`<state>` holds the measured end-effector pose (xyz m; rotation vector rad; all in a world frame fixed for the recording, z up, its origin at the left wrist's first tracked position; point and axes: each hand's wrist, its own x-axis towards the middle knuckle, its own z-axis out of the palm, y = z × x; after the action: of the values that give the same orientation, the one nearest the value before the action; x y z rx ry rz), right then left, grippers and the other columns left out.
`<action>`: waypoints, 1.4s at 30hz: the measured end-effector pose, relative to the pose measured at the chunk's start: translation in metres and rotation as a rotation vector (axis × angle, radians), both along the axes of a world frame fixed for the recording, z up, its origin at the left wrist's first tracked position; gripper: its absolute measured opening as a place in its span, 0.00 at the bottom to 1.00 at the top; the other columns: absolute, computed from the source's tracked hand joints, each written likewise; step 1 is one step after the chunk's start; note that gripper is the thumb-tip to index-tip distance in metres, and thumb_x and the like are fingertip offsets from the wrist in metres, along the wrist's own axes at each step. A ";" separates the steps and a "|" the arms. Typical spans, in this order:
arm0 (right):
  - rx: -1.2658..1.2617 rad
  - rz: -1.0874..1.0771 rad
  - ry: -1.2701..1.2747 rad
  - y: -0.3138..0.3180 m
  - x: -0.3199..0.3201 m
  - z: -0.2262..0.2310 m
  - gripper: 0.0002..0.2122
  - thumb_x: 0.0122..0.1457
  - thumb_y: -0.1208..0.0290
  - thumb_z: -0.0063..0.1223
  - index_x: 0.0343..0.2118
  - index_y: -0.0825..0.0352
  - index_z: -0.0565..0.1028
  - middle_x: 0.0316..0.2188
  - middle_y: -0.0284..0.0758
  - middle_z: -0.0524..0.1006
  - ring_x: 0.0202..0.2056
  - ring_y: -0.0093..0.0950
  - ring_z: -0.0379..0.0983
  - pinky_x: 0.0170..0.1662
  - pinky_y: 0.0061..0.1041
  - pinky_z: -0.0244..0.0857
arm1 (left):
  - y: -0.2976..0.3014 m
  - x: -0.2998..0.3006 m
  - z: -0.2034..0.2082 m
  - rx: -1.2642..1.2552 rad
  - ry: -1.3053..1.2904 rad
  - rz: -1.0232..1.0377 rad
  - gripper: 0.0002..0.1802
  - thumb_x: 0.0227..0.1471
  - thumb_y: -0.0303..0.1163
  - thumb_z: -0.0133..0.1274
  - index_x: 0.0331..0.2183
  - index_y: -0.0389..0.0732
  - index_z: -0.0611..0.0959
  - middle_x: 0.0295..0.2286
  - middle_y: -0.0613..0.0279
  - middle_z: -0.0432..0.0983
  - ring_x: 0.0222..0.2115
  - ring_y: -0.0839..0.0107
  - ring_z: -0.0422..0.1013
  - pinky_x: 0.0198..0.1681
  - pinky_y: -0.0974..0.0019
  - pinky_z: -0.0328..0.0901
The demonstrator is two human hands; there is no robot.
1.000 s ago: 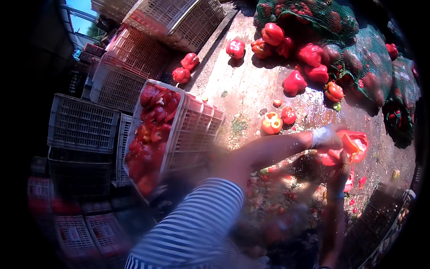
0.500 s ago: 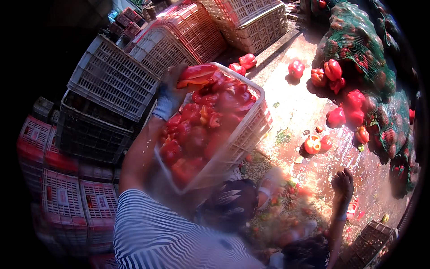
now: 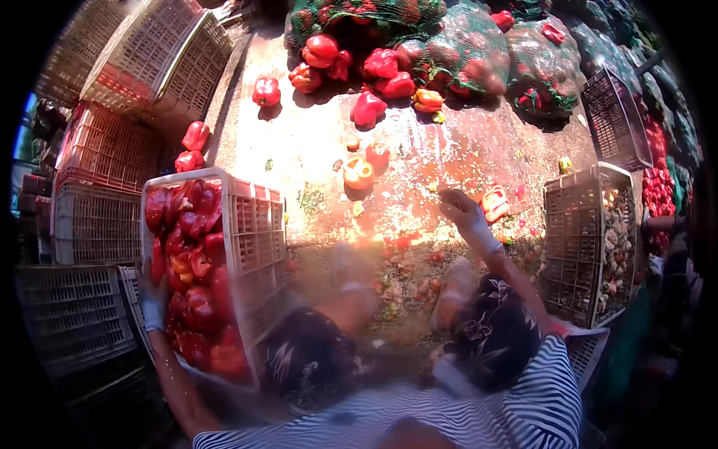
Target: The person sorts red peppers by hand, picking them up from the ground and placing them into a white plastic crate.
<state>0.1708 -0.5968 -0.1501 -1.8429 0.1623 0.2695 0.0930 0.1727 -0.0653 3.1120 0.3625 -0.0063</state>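
Observation:
A pale plastic crate (image 3: 258, 217) full of red pepper pieces (image 3: 196, 273) stands at my left, beside my left knee. My left hand (image 3: 153, 290), with a pale covering at the wrist, lies along the crate's left edge against the pieces, its fingers stretched out in shade. My right hand (image 3: 465, 215) hangs over the floor in front of my right knee, its fingers loosely bent and nothing visible in them. Just beside its fingers lies a cut red pepper (image 3: 494, 203). Farther off sits a pepper half (image 3: 358, 173) with its pale inside showing.
Whole red peppers (image 3: 321, 51) lie before green net sacks (image 3: 467, 49) of peppers. On the right stands a crate (image 3: 574, 247) holding pale pepper cores (image 3: 615, 247). Stacked crates (image 3: 112, 142) rise at the left. Scraps and seeds litter the floor (image 3: 419, 284) between my feet.
The view has swung to the right, so the filled crate now sits farther left. My left hand has moved off the pepper at the crate's far end to its left edge.

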 end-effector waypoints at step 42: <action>0.679 0.429 0.311 0.098 0.015 0.016 0.20 0.61 0.64 0.54 0.53 0.67 0.70 0.39 0.31 0.75 0.38 0.21 0.72 0.44 0.24 0.67 | -0.333 0.069 0.043 -1.371 0.009 0.220 0.16 0.52 0.31 0.56 0.44 0.40 0.79 0.32 0.68 0.75 0.32 0.79 0.72 0.35 0.73 0.68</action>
<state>0.1856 -0.4990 -0.1341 -1.1340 -0.1094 0.8066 0.1624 -0.1607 -0.0222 1.7146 0.4318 -0.1796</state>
